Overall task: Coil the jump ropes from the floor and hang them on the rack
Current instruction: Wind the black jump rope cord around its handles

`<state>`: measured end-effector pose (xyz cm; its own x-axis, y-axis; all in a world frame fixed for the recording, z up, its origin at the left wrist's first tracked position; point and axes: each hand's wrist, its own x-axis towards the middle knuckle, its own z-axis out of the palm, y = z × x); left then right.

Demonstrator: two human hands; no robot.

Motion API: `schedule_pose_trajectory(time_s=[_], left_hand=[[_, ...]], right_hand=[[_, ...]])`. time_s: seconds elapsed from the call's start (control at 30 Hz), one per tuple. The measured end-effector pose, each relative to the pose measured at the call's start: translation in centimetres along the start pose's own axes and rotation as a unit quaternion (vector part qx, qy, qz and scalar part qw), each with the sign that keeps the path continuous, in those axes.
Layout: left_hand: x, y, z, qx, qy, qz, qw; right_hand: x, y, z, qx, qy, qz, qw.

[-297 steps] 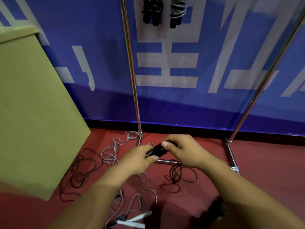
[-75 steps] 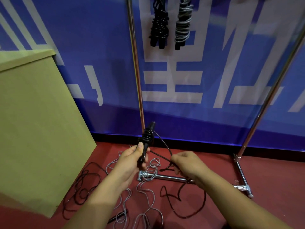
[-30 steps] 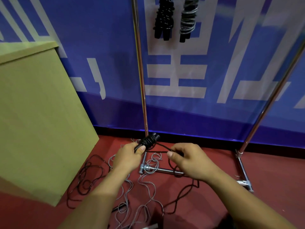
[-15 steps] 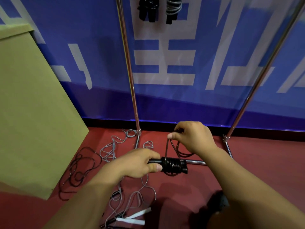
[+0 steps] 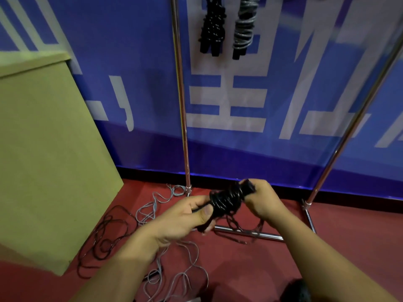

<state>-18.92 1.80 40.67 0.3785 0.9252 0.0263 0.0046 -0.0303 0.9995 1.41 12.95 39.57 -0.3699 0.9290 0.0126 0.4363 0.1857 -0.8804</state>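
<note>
I hold a black jump rope (image 5: 226,198) in front of me, its cord wound in a thick coil around the handles. My left hand (image 5: 185,219) grips the lower end of the handles. My right hand (image 5: 260,200) grips the upper end and the cord there. A loose length of the black cord (image 5: 244,227) hangs below onto the floor. On the chrome rack (image 5: 180,105) hang a coiled black rope (image 5: 211,27) and a coiled grey rope (image 5: 244,27). Another black rope (image 5: 104,238) and a grey rope (image 5: 174,253) lie tangled on the red floor.
A tall tan cabinet (image 5: 43,160) stands at the left, close to the floor ropes. A blue banner wall (image 5: 272,83) is right behind the rack. The rack's right post (image 5: 349,131) and base bar (image 5: 250,232) sit on the floor under my hands.
I lifted the black rope bundle and tilted it up to the right. My right hand came down from pulling a loop and now grips the bundle's upper end. More cord is wound on.
</note>
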Motion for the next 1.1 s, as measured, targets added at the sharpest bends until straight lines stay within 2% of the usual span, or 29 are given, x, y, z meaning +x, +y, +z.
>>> schedule_pose_trajectory(time_s=[0.1, 0.17, 0.27, 0.33, 0.43, 0.53, 0.63, 0.73, 0.83, 0.93, 1.1], left_hand=[[0.5, -0.1, -0.2, -0.093, 0.131, 0.008, 0.987], [0.9, -0.2, -0.6, -0.113, 0.209, 0.011, 0.971], [1.3, -0.7, -1.6, -0.075, 0.308, -0.018, 0.948], [1.3, -1.2, -2.0, -0.030, 0.342, -0.039, 0.939], [1.4, -1.8, -2.3, 0.023, 0.371, -0.062, 0.926], [1.4, -2.6, -2.8, 0.093, 0.388, -0.099, 0.912], [1.4, -3.2, -3.5, 0.153, 0.402, -0.122, 0.895], [1.0, -3.6, -4.5, 0.226, 0.413, -0.144, 0.870], [0.7, -4.1, -5.2, 0.323, 0.402, -0.164, 0.841], [1.0, -4.4, -4.9, 0.369, 0.397, -0.189, 0.819], [1.7, -4.5, -4.3, 0.429, 0.394, -0.217, 0.783]], right_hand=[[-0.3, 0.2, 0.8, -0.051, -0.023, -0.014, 0.998], [-0.6, 0.0, 1.5, -0.090, -0.040, -0.034, 0.995], [-1.2, -0.5, 2.2, -0.139, -0.041, -0.074, 0.987], [-1.8, -1.1, 2.4, -0.169, -0.056, -0.103, 0.979], [-2.9, -1.8, 3.1, -0.182, -0.118, -0.122, 0.968], [-3.5, -2.4, 3.7, -0.199, -0.146, -0.118, 0.962], [-3.4, -2.6, 3.5, -0.211, -0.150, -0.083, 0.962], [-3.1, -2.9, 2.5, -0.212, -0.160, -0.008, 0.964], [-3.1, -2.8, 1.9, -0.142, -0.177, 0.036, 0.973], [-3.3, -2.7, 2.2, -0.058, -0.165, 0.056, 0.983], [-3.8, -2.9, 2.0, 0.014, -0.198, 0.128, 0.972]])
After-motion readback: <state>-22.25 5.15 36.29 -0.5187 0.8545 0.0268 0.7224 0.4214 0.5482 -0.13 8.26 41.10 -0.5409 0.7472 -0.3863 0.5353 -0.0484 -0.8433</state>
